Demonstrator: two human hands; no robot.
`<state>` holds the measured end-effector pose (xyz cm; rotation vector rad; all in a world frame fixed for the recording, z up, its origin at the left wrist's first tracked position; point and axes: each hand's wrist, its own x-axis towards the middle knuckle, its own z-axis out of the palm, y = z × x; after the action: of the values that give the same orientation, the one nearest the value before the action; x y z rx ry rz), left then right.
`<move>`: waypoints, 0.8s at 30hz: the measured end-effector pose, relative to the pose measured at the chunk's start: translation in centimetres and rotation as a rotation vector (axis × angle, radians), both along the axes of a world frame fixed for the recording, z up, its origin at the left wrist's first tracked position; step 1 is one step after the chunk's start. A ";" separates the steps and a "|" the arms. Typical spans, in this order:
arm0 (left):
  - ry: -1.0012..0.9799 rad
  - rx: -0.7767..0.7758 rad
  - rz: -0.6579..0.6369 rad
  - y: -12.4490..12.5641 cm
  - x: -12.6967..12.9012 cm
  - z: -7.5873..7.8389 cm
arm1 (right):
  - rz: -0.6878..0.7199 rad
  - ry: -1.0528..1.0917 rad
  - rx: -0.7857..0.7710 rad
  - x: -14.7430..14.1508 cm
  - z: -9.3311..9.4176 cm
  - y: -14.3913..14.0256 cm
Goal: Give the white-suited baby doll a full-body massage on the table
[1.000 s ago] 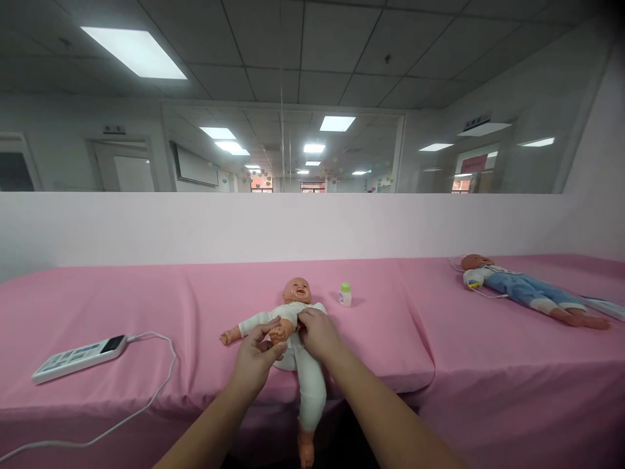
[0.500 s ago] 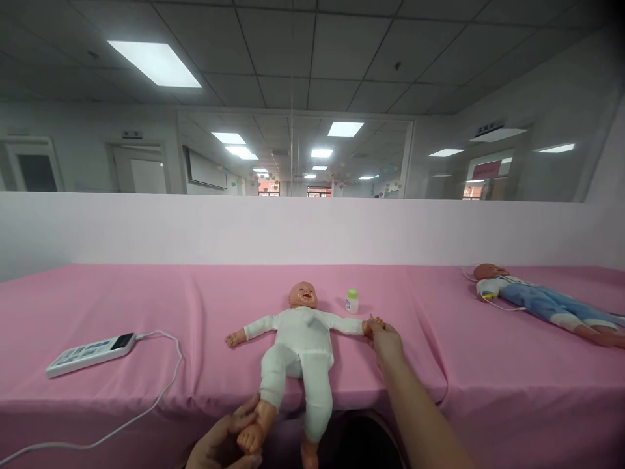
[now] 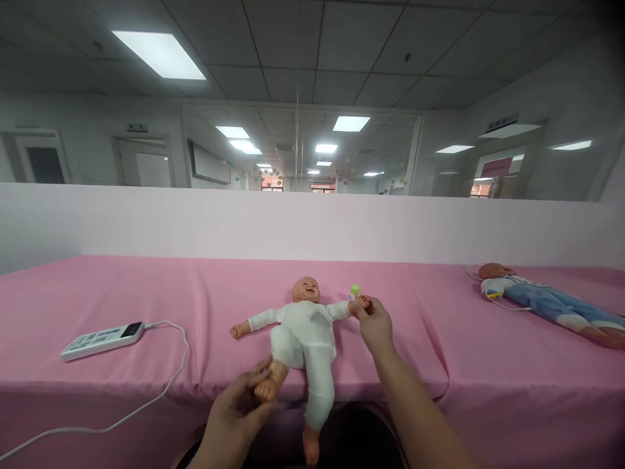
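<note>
A baby doll (image 3: 307, 326) in a white suit lies face up on the pink-covered table, one bare foot hanging past the front edge. My left hand (image 3: 239, 404) is closed around the ankle and foot of the doll's leg on the left, which is bent and raised. The fingers of my right hand (image 3: 375, 322) pinch the doll's hand on the right, lifting that arm a little. Just behind this hand stands a small bottle with a green cap (image 3: 356, 289), mostly hidden. The doll's other arm rests stretched out on the cloth.
To the left lies a white handheld device (image 3: 102, 341) with a dark screen and a white cable (image 3: 183, 352) running over the front edge. A second doll in blue clothes (image 3: 547, 301) with thin tubing lies at right. Behind the pink cloth (image 3: 156, 286) rises a white partition (image 3: 244, 225) below glass.
Both my hands have moved up and inward. The held leg is bent further toward the doll's body, and the held arm is raised, now covering most of the bottle.
</note>
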<state>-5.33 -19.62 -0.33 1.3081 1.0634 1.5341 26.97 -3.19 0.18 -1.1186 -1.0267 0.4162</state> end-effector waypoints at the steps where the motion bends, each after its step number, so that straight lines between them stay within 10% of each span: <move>1: -0.022 0.031 -0.001 1.1 0.3 0.7 | 0.050 -0.075 0.010 -1.0 0.7 -0.4; 7: -0.033 0.031 -0.097 6.3 2.6 3.5 | 0.209 -0.663 0.072 -6.4 1.7 -2.8; 13: -0.014 0.000 -0.125 7.4 4.0 2.8 | 0.280 -1.074 -0.003 -8.6 1.4 -4.5; 24: -0.008 0.080 0.022 2.8 0.7 -0.4 | 0.292 -0.281 -0.048 -3.5 -0.3 -1.1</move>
<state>-4.67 -16.83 -0.69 1.3474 1.0244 1.6113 23.45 -4.34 -0.11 -1.0925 -1.4435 0.5281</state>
